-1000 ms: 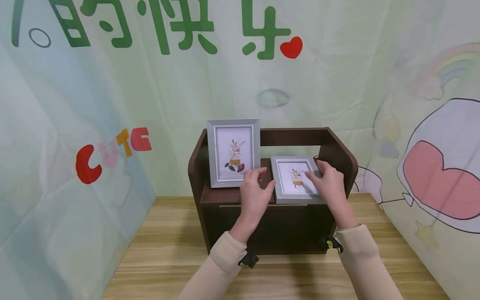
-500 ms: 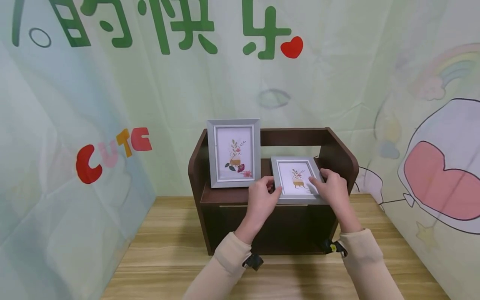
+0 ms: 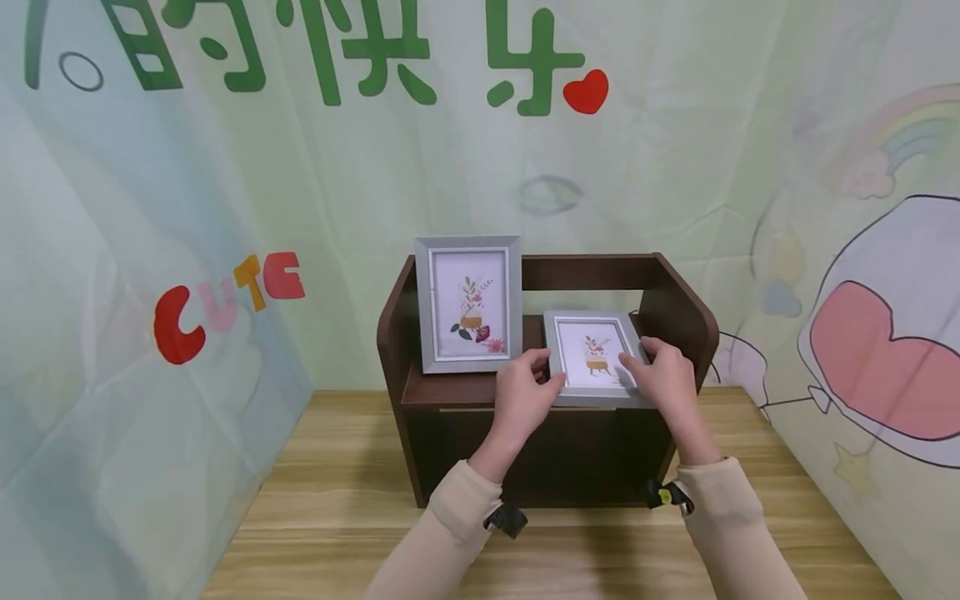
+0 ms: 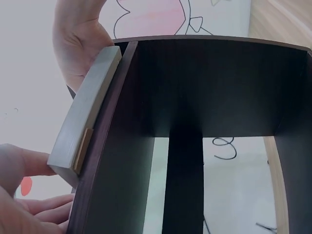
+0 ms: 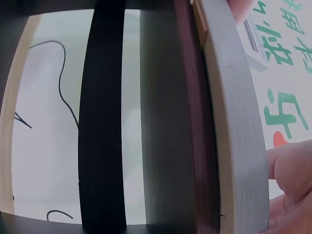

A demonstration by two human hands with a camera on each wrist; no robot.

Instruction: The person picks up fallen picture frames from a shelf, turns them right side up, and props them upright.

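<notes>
- far left in my head view, the word "cute" (image 3: 253, 287) sits in red, pink and orange letters on a creased pale green backdrop (image 3: 337, 200); large green chinese characters (image 3: 386, 47) run along the top, with a red heart (image 3: 587, 92) at their right end.
- near the middle i have a dark brown wooden shelf (image 3: 592, 273) standing on a wood-grain tabletop (image 3: 315, 492); my wrist views look into its lower compartment, where a dark bar crosses the back.
- on the left part of the upper board, the standing picture frame (image 3: 470, 367) is upright, grey, with a plant print and red and pink flowers low down.
- the left hand (image 3: 521, 398), in a beige sleeve (image 3: 431, 542), has a narrow grip: its thumb is on the near left corner of the lying frame, its fingers bent at the left edge.
- the lying picture frame (image 3: 596, 350) is face up on the right part of the upper board, between both hands; it is grey too, its print a plant in a yellow pot.
- the right hand (image 3: 667, 379) holds that frame's right side, thumb over its face.
- far right, a drawn balloon with a pink heart (image 3: 885, 367) decorates the backdrop.
</notes>
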